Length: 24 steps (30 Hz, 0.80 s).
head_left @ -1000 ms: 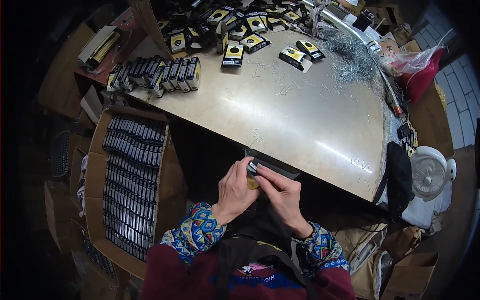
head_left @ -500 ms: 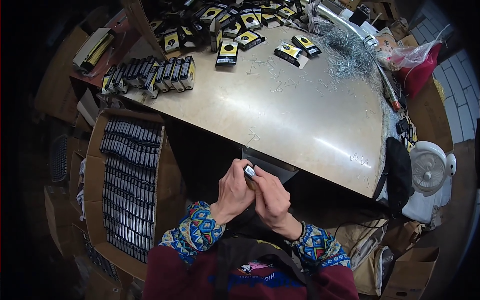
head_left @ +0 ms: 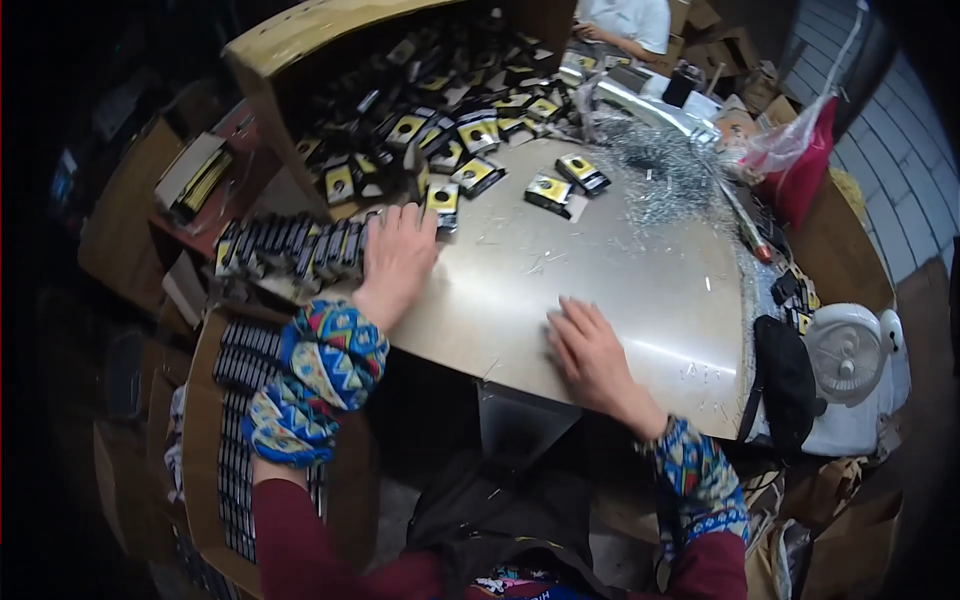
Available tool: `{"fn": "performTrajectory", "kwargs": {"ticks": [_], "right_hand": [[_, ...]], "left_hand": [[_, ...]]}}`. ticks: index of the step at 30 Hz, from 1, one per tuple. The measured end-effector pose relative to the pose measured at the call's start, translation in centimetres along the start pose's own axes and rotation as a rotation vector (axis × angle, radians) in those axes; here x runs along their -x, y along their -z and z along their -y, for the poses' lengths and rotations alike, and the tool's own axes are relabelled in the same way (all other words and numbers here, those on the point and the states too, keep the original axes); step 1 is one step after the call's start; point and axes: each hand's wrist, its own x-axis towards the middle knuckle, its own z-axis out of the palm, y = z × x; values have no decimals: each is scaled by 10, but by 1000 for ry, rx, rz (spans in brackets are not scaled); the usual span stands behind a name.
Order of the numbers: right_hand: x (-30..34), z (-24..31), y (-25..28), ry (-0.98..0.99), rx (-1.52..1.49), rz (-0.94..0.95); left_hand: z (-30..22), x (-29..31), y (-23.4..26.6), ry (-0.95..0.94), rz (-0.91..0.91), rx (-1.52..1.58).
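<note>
Light pools over here on the smooth, pale tan tabletop [head_left: 480, 315], whitening to glare beside the bare right hand [head_left: 597, 360], which is smeared by motion blur. Deep shadow lies underneath; the whitish brick wall [head_left: 885, 190] bows near the rim, and the corners sink into black.

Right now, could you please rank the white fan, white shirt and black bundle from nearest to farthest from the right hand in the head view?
From the right hand:
1. Black bundle, right side
2. White fan, farther right
3. White shirt, far ahead
</note>
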Motion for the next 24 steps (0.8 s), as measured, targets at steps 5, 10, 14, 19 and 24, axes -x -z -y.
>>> {"fn": "performTrajectory", "kwargs": {"ticks": [5,10,14,19,24], "right_hand": [[-63,-121,-27,-230,471,-163],[-82,-143,-28,-347,408,16],[-79,-151,-20,-208,183,-47],[-124,-222,-35,-297,520,-171],[-159,-216,-41,-469,564,144]], "left_hand": [[-15,-97,-47,-290,236,-4],[-69,-158,-98,-328,406,403],[-86,-188,-90,-322,642,258],[-89,-187,-62,-365,611,146],[-66,-148,-40,-405,457,171]]}}
